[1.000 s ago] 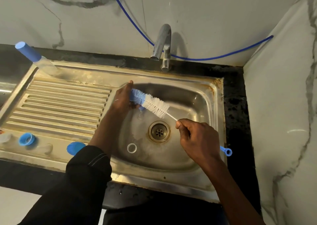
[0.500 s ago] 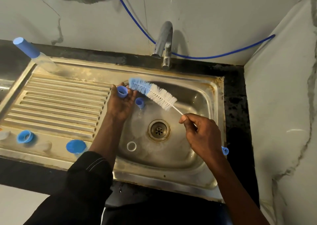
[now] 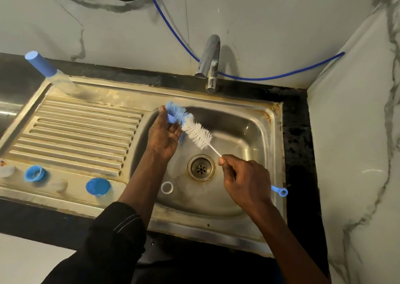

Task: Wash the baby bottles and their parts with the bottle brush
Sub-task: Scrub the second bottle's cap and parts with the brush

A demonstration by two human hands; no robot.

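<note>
Right, left hand: fingers clenched round a small blue bottle part, thumb on its far side. I hold it up over the basin at ten o'clock from the drain, likely so drips fall into the sink.

Right hand grasps the bottle brush. Thumb and forefinger pinch the thin white stem just below the bristles, other fingers wrap the handle. The blue loop end pokes out past my wrist at four o'clock. Grip is choked up close to the bristles, I reckon for control on such a small piece.

The blue brush tip sits against the part. Inside it or only rubbing the outside, cannot tell. Step in hand, by my read: scrubbing this part.

A second blue bit peeks out under my left palm, mostly hidden. White ring lies flat on the basin floor at eight o'clock from the drain, probably waiting its turn.

Outward on the drainboard, nine o'clock side: blue collar, blue cap, a clear teat between them. Washed or waiting, cannot tell.

Blue-topped bottle stands at the far corner, ten o'clock. Tap at twelve, no water visibly running.
</note>
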